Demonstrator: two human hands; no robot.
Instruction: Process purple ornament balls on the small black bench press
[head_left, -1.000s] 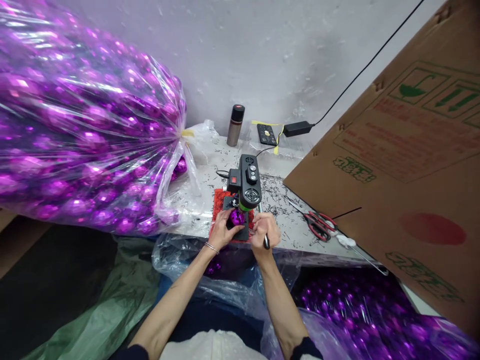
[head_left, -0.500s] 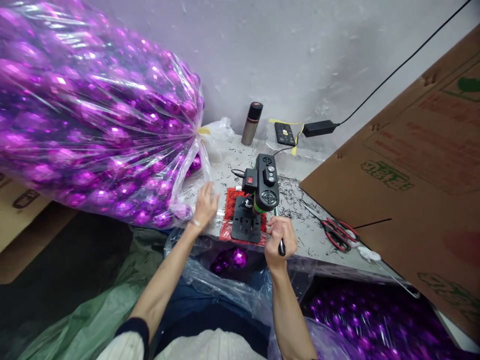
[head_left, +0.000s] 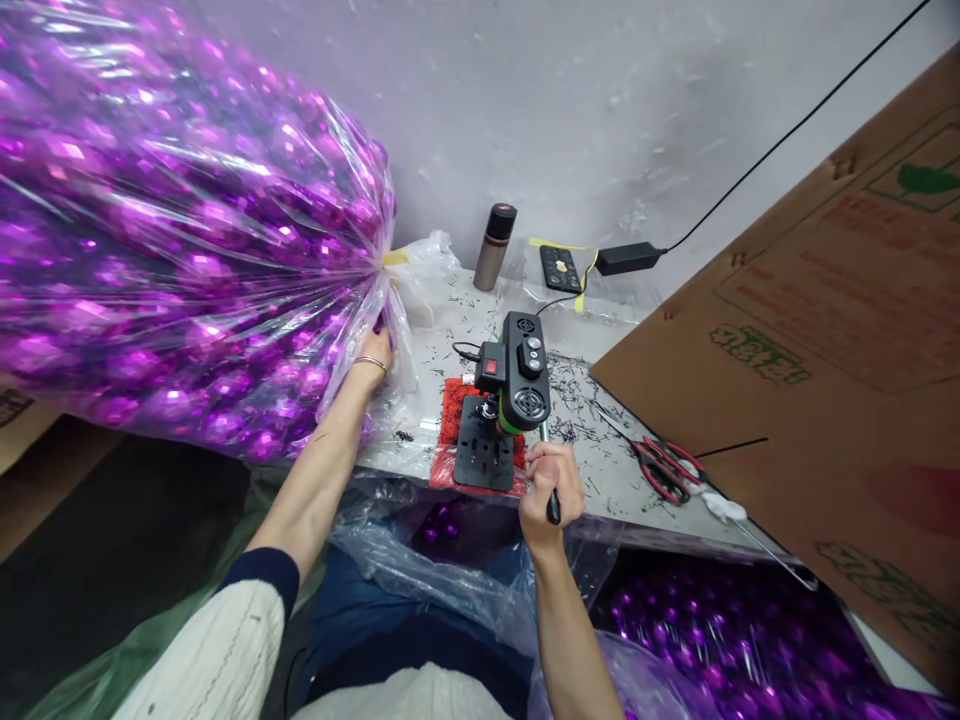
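Keeping its fingers wrapped round the black lever handle (head_left: 553,508), the R hand (head_left: 553,484) is held low by the press plate (head_left: 484,455); the L hand (head_left: 379,348) has been moved off that plate to the tied bag (head_left: 187,290), so work on balls is judged to be shifted there. At its fingertips a purple ball (head_left: 377,326) is seen; whether it's pinched can't be told. Counted, approx. near to far: 1 pr. scissors (head_left: 664,468), 1 press (head_left: 525,370), 1 phone (head_left: 560,268), 1 bottle (head_left: 495,248), 1 adapter (head_left: 628,259); bagged balls can't be counted.
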